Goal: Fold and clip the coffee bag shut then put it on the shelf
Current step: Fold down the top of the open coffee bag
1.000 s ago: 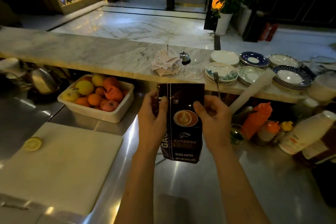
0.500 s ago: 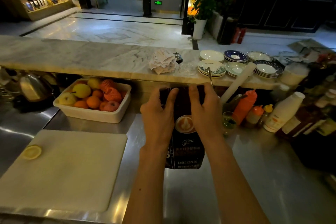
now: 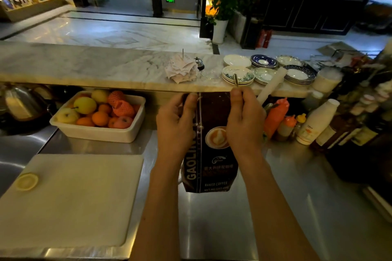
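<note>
A dark brown coffee bag (image 3: 214, 159) with a latte picture stands upright on the steel counter (image 3: 275, 207) in front of me. My left hand (image 3: 176, 125) grips its upper left corner, fingers pinched on the top edge. My right hand (image 3: 244, 121) pinches the upper right corner. The bag's top edge is stretched flat between the two hands, just under the marble ledge (image 3: 95, 68). No clip shows in either hand.
A white cutting board (image 3: 70, 199) with a lemon slice (image 3: 26, 181) lies at left. Behind it a white tub of fruit (image 3: 99, 116). Stacked plates (image 3: 265, 70) and a receipt spike (image 3: 181, 68) sit on the ledge. Sauce bottles (image 3: 280, 118) crowd the right.
Both hands slid up from the bag's sides to its top corners and now pinch the top edge flat. The bag stayed standing on the counter.
</note>
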Demonstrator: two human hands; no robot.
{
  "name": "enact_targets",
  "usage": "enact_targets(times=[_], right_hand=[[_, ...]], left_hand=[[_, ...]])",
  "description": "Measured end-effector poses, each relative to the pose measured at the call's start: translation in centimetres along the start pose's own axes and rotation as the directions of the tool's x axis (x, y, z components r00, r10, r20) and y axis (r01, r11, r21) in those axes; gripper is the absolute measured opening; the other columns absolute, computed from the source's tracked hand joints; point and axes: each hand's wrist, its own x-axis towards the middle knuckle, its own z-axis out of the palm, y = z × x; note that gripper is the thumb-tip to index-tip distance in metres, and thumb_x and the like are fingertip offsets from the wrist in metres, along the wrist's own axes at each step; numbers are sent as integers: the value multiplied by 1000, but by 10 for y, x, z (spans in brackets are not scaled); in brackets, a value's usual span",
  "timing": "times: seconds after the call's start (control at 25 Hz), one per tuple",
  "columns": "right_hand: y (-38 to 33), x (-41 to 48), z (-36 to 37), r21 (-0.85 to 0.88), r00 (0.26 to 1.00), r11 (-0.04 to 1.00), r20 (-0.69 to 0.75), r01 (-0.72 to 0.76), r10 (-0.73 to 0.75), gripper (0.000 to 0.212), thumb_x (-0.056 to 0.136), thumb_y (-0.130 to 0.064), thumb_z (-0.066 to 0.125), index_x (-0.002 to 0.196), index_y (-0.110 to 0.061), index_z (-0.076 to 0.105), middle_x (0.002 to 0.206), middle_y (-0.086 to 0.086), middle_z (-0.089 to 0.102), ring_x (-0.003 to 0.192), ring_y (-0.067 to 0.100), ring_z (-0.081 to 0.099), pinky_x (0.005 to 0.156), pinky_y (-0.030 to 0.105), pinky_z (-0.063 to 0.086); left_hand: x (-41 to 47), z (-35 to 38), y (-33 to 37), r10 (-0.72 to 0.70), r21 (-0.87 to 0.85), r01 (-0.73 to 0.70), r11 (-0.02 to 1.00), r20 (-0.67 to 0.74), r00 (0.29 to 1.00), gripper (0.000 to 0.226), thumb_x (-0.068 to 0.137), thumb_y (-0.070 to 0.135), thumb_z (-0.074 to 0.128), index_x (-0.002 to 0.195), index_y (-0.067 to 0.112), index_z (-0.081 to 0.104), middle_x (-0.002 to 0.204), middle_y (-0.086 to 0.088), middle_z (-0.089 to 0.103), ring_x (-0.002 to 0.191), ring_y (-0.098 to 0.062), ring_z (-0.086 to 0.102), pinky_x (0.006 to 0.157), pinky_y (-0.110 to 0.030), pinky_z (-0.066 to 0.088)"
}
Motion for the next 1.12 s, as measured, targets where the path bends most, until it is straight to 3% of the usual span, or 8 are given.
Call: enact_targets(times=[0.16,0.32,0.4,0.52,0.64,0.88,1.0,1.12], right_hand=[[4,26,-26,64,998,998,-61,23,-20,23,102,-18,42,82,-12,51,59,-9,42,54,-6,45,53,3,33],[20,47,-39,152,998,986,-17,69,-67,25,102,-20,43,84,-7,54,65,-9,46,60,2,44,54,17,36],[29,58,-57,293,985,955,144,45,-90,18,101,-20,45,91,-11,56,74,-8,57,69,0,55,62,15,45],[44,62,-84,443,848,880,521,-171,-98,21,95,-10,54,110,-24,60,101,-7,73,98,8,70,77,23,57],[55,62,-90,493,830,834,552,-247,-80,34,90,5,56,111,-21,63,91,-11,77,90,10,73,72,21,57],[71,67,-95,661,824,633,563,-402,-66,59,73,30,31,62,-13,69,70,0,72,72,15,71,57,28,59],[76,67,-97,635,845,681,532,-365,-44,44,60,16,35,55,-15,66,67,4,67,70,19,66,56,32,58],[76,70,-99,551,868,789,495,-273,-45,41,57,11,37,52,-19,65,64,3,65,69,15,63,54,27,54]], left_hand=[[-7,8,10,-57,-139,97,985,266,962,20,93,9,59,112,15,66,86,6,79,82,-14,77,69,-25,59],[-8,30,15,-38,-162,76,984,224,974,26,89,2,64,105,21,69,94,5,79,89,-18,76,73,-29,59],[-8,44,18,-50,-190,82,978,165,985,23,89,-1,63,101,17,71,89,3,80,84,-19,77,70,-28,59],[-6,55,22,-76,-277,102,955,101,992,22,89,-6,60,101,9,70,83,0,80,76,-19,77,63,-26,58],[-4,61,23,-71,-289,99,952,104,992,23,89,-8,58,101,7,70,83,-2,80,76,-22,77,63,-31,59],[-1,61,21,11,-255,29,967,153,988,52,86,-24,44,84,14,78,85,0,79,85,-22,74,73,-33,59],[-2,62,25,-51,-266,103,958,194,980,53,91,-18,41,76,16,78,81,0,78,80,-18,74,68,-28,58],[2,60,36,-174,-242,234,942,244,954,39,92,6,42,74,20,73,83,0,74,81,-18,69,68,-32,52]])
